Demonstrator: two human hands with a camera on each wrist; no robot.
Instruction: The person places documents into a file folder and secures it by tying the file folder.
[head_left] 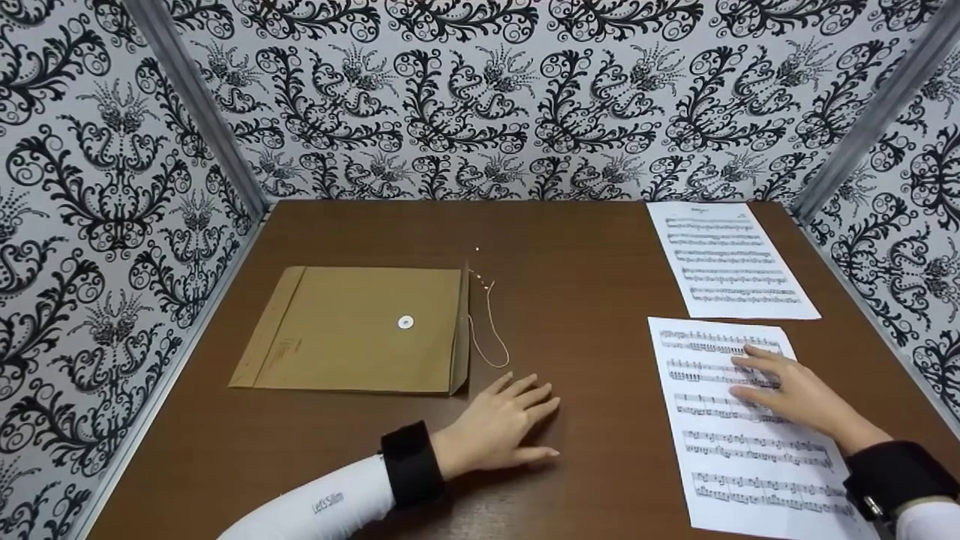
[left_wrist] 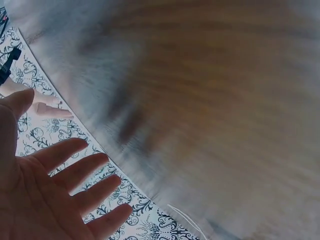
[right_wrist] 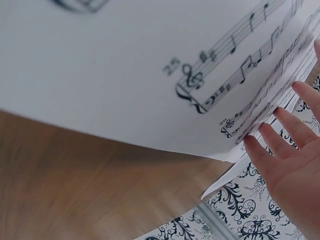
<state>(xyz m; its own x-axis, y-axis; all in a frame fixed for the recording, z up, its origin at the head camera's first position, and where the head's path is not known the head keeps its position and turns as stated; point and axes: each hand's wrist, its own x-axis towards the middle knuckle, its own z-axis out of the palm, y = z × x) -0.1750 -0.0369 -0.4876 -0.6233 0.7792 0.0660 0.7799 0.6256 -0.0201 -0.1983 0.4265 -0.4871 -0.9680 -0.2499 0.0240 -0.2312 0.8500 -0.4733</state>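
Observation:
My left hand (head_left: 499, 424) is spread, palm down, over the brown table just right of the envelope's near corner. In the left wrist view that hand (left_wrist: 55, 195) has straight, separated fingers and holds nothing. A brown paper envelope (head_left: 352, 345) lies flat at the left, with a white round button (head_left: 406, 322) and a loose string (head_left: 493, 322) trailing from its right edge. At the right, my right hand (head_left: 799, 390) has its fingers extended over the upper part of a sheet of music (head_left: 720, 450). Its fingertips appear to touch the paper in the right wrist view.
A second music sheet (head_left: 727, 262) lies behind the first, near the table's back right corner. Walls with a black scroll pattern (head_left: 495, 97) enclose the brown table (head_left: 585, 300) at the back and both sides.

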